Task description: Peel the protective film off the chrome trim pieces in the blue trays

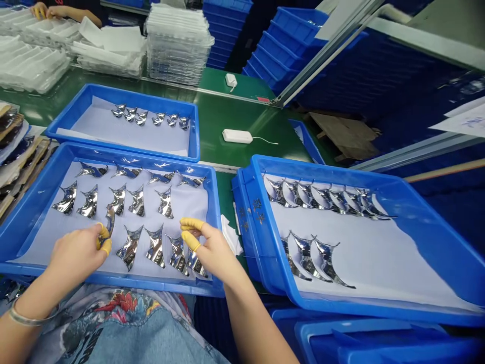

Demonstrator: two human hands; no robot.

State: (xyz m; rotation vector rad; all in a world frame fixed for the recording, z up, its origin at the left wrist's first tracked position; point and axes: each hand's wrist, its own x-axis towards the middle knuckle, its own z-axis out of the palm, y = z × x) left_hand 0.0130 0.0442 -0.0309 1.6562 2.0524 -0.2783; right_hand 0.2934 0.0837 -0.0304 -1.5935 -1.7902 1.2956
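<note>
Denim fabric (125, 338) lies nearest, just below a blue tray (151, 284) lined with white paper (189, 205). Over it, the left hand (78, 258) has a narrow grip on a curved chrome piece (109, 227); the right hand (212, 250) holds an open, empty grip just above other chrome pieces (178, 255).

Mirror-polished curved metal pieces (130, 248) are gleaming on a matt pale lilac sheet (41, 227) inside the smooth blue plastic tray (113, 154), while matt yellow rubber finger cots (190, 240) are showing above that tray.
</note>
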